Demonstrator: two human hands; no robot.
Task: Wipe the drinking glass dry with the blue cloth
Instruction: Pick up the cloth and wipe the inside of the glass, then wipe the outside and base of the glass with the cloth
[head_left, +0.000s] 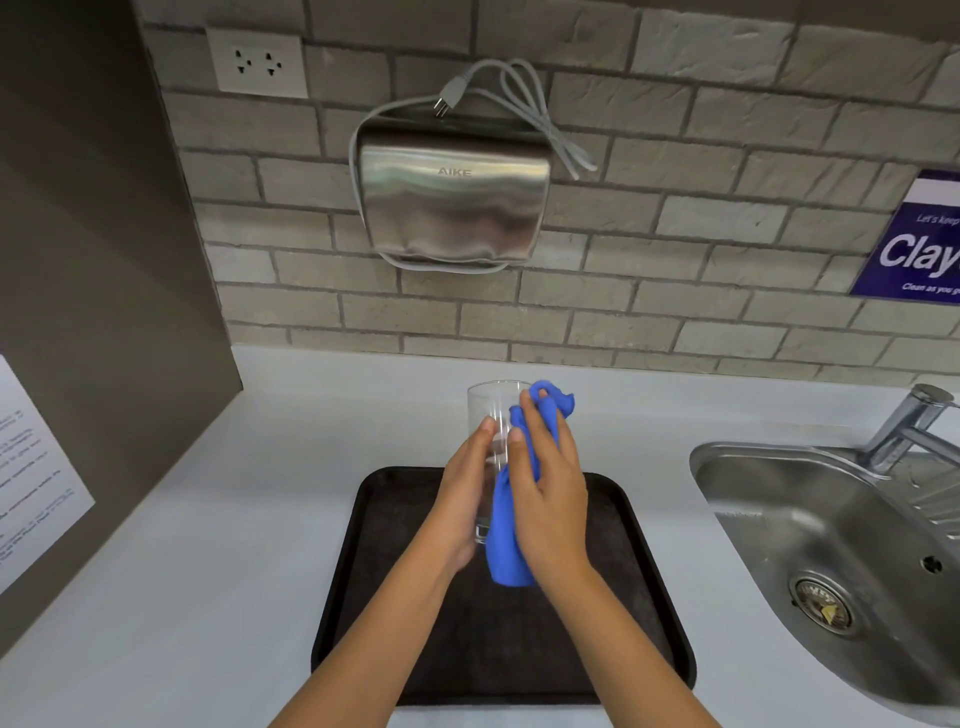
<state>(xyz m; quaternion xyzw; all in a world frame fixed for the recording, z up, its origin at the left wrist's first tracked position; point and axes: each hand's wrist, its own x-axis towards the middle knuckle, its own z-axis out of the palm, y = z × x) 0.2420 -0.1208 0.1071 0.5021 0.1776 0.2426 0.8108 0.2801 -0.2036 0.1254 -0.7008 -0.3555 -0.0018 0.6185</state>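
**Inspector:** Position of the item?

**Assessor:** The drinking glass (493, 415) is held upright in the air above the far half of the black tray (374, 597), rim up. The left hand (462, 499) is curled around its left wall, fingertips lying on the near face. The right hand (550, 493) presses the blue cloth (506, 525) against the right wall, fingers loosely closed over it, with one bunch of cloth above the fingers by the rim and another hanging below the palm.

**Inspector:** Handling properties?

**Assessor:** Judged thin-walled, rigid and breakable; probably light, and likely slippery where any water is left. The cloth is soft and limp and will follow the curve. The sound hold is the left hand's, low on the barrel, keeping the rim and the inside open to the cloth. Squeezing near the rim looks the weaker choice.

**Inspector:** Edges and clearance?

**Assessor:** The white counter (208, 519) lies open to the left and behind the tray. To the right sit the steel sink (831, 519) and its tap (909, 426), well apart from the hands. The brick wall (623, 322) behind is clear of the glass. A slip would most likely land on the tray, whose raised lip should contain a roll.
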